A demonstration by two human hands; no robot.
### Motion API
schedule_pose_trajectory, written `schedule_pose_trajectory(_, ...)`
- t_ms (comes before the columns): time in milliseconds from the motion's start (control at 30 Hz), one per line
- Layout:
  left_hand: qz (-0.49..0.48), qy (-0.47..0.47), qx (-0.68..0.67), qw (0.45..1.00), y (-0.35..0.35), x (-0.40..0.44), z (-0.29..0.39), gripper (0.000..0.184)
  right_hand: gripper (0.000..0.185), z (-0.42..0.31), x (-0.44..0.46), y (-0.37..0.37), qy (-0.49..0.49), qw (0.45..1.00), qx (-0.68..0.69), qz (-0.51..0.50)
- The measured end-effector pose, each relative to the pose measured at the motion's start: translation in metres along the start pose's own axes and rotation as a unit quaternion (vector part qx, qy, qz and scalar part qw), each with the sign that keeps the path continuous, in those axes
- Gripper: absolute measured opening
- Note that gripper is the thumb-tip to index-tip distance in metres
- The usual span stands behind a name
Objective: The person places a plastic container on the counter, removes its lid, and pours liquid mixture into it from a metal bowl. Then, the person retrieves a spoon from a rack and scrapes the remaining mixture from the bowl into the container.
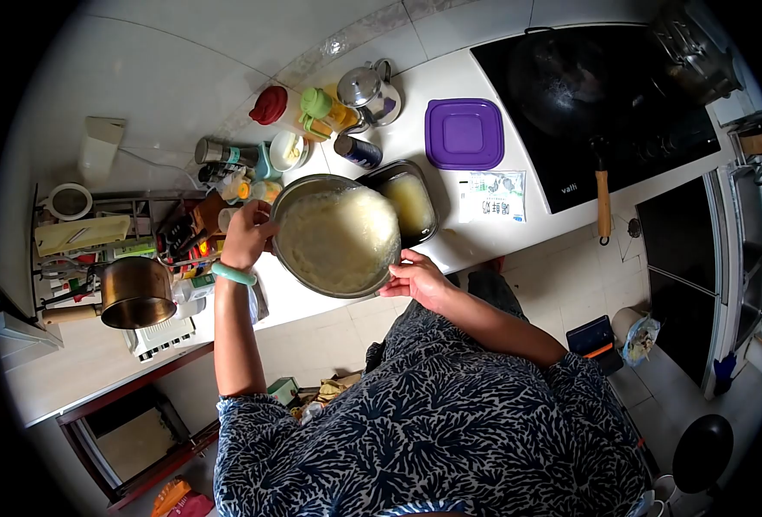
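Observation:
A round metal bowl [334, 294] coated inside with pale yellow batter [334, 237] is held between my two hands. My left hand [249, 234] grips its left rim, a green bangle at the wrist. On the lower right rim my right hand [414, 279] has its fingers closed, the thumb near the edge. Just right of the bowl stands a dark rectangular pan [434, 226] with pale yellow contents. The bowl overlaps the pan's left side and hides part of it. Whether the bowl touches the pan I cannot tell.
A purple lid [464, 133] and a milk packet [498, 196] lie to the right, before the black cooktop [562, 185] with a wok [562, 82]. Behind stand a dark can [358, 152], a small white bowl [289, 152], bottles and a metal kettle [370, 93]. A saucepan [137, 293] is at left.

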State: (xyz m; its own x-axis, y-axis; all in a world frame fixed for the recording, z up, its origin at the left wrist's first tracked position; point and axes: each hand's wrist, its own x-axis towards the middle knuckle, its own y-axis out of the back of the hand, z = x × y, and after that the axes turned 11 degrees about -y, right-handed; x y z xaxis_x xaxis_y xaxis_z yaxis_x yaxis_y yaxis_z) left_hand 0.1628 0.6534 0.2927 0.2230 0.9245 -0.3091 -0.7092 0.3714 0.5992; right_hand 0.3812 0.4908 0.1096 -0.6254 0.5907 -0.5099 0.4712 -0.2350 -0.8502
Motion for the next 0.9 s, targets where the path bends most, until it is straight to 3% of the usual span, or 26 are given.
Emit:
schedule_pose_trajectory(467,-0.005,-0.072,0.114,0.991,-0.017,0.015,0.020,0.049,0.009,0.001,0.009,0.010,-0.030,0.998,0.050,0.010)
schedule_pose_trajectory(667,-0.005,-0.132,0.177,0.975,-0.030,0.022,0.034,0.039,0.009,0.002,0.012,0.018,-0.044,0.997,0.063,0.002)
schedule_pose_trajectory(767,-0.011,-0.115,0.191,0.975,-0.037,0.020,0.056,0.034,0.009,-0.001,0.012,0.020,-0.037,0.997,0.067,-0.017)
schedule_pose_trajectory(900,-0.004,-0.165,0.248,0.955,-0.038,0.028,0.049,0.040,0.009,-0.001,0.014,0.024,-0.037,0.995,0.084,-0.029)
